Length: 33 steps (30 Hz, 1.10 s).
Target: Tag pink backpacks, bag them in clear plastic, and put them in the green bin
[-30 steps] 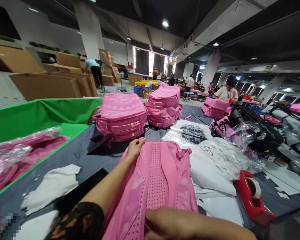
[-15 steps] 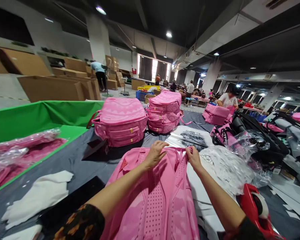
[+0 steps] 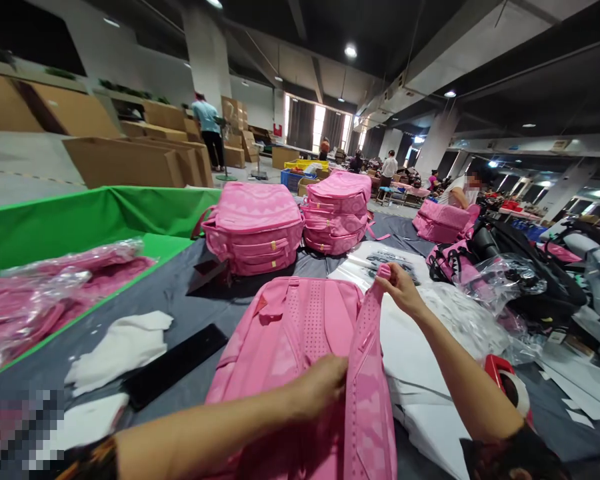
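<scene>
A pink backpack (image 3: 267,360) lies before me, its back panel with a dotted mesh strip facing up. Lifted at the bag's right side is a pink shoulder strap (image 3: 364,393). My right hand (image 3: 399,288) pinches that strap's upper end between thumb and fingers. Low over the back panel, my left hand (image 3: 323,385) reaches in at the strap's left edge. Its fingertips are hidden and the hand is a little blurred, so I cannot see whether it grips anything.
Finished-looking pink backpacks (image 3: 255,223) stand behind. A black phone-like slab (image 3: 177,365) and white cloth (image 3: 123,347) lie left, near a green-lined bin (image 3: 100,220) of bagged pink items. White plastic bags (image 3: 460,320) and a red tape dispenser (image 3: 497,367) are right. People work farther back.
My left hand has left the bag's top edge and come down onto the back panel. My right hand has raised the strap's end slightly up and right. The view has shifted a little.
</scene>
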### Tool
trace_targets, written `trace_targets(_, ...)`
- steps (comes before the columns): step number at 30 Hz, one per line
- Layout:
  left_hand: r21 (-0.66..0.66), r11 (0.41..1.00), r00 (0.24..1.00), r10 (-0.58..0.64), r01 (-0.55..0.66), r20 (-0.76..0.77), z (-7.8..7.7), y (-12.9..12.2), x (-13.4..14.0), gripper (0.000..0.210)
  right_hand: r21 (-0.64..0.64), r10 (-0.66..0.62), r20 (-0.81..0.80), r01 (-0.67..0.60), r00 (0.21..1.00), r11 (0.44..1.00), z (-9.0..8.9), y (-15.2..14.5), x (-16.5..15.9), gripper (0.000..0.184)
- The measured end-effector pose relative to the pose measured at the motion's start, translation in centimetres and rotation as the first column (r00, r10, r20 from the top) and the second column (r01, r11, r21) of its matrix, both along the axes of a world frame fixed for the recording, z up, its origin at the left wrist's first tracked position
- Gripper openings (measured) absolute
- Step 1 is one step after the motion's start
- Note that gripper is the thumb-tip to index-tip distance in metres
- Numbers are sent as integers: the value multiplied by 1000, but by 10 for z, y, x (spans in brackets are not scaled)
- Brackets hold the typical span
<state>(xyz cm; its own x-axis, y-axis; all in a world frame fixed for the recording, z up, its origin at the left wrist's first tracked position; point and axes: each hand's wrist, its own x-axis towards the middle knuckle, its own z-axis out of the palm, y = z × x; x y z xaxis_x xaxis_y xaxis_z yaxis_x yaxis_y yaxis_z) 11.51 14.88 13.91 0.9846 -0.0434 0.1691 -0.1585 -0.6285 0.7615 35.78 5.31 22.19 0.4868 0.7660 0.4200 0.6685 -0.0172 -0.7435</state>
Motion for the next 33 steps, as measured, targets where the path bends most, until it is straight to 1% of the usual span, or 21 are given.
trace_targets(2,-112,990,991,-102,91,-91,4,-22,-39,24,-99,37,116,-26,993,995,-12,28,5,37)
trace_targets(3,-110,987,984,-134,121,-121,9,-30,-54,23,-168,67,169,-39,983,985,-18,42,5,35)
trace_targets(5,-54,984,973,-174,168,-150,23,-34,-75,19,-289,124,247,-49,961,956,-31,70,3,30)
trace_targets(7,21,985,973,-164,169,-160,37,-21,-82,20,-339,142,297,-35,944,940,-44,91,1,30)
trace_targets(8,40,991,979,-121,129,-164,43,-7,-81,26,-349,142,314,-26,939,937,-51,99,0,34)
trace_targets(9,54,998,988,-37,46,-153,48,13,-76,32,-361,141,332,-13,933,933,-57,105,0,41)
trace_targets(10,74,994,988,89,-80,-126,50,36,-68,36,-371,141,349,-1,926,929,-64,110,-1,49)
trace_targets(11,84,969,967,241,-234,-86,51,62,-57,38,-379,143,364,6,920,925,-70,113,-2,55)
trace_targets(12,125,895,903,428,-428,29,49,89,-45,34,-382,148,377,7,914,924,-76,116,-3,58)
trace_targets(13,172,785,804,579,-595,135,46,115,-31,38,-380,154,389,6,908,925,-81,118,-4,59)
trace_targets(14,181,682,706,683,-708,188,40,139,-16,45,-374,160,400,1,903,927,-86,119,-5,60)
trace_targets(15,183,641,666,720,-746,193,33,157,-1,48,-367,165,409,-4,898,930,-91,120,-7,60)
trace_targets(16,187,621,648,735,-762,200,25,171,12,49,-359,165,414,-6,895,933,-95,119,-8,61)
trace_targets(18,189,644,672,712,-741,205,8,180,33,43,-315,139,428,4,893,949,-102,117,-11,60)
trace_targets(20,190,674,699,673,-714,243,-7,173,43,37,-227,50,454,61,889,972,-109,111,-16,54)
trace_targets(23,176,685,700,642,-707,311,-27,152,39,39,-95,-131,491,203,861,975,-117,97,-29,44)
trace_targets(25,161,670,671,631,-724,390,-40,141,28,41,-56,-185,503,245,844,968,-121,85,-41,42)
trace_targets(27,154,648,633,618,-746,467,-53,133,17,39,-50,-175,516,233,839,971,-122,72,-51,40)
trace_targets(29,169,637,625,608,-752,490,-65,128,6,36,-106,-112,533,198,839,975,-123,56,-59,35)
trace_targets(31,209,644,655,598,-736,462,-75,122,-4,33,-199,-30,541,162,840,967,-125,41,-62,30)
trace_targets(33,253,666,703,587,-702,403,-83,118,-12,30,-284,45,532,129,846,950,-127,31,-60,28)
